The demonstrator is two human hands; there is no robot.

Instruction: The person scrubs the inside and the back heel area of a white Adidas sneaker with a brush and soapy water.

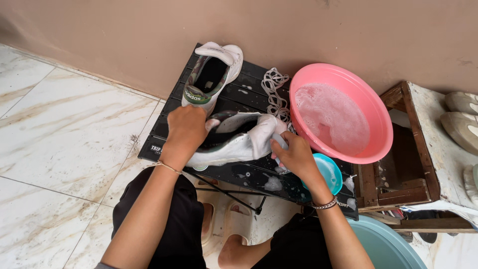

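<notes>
Left hand (186, 127) clamps heel of white sneaker (234, 142), fingers closed on it, frame centre. Right hand (294, 154) grips small brush (280, 141) against sneaker's toe, fingers closed. Sneaker lies on side on wet black bench (249, 177). 2nd white sneaker (211, 74) upright behind. White laces (275, 89) beside pink basin (368, 109) of suds, right. Teal bowl (331, 172) by right wrist.

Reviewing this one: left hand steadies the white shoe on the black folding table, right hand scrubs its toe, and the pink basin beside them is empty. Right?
Not quite. The head view shows the pink basin holds soapy, foamy water. The rest stands: left hand steadies the white shoe on the black folding table, right hand works its toe.
</notes>
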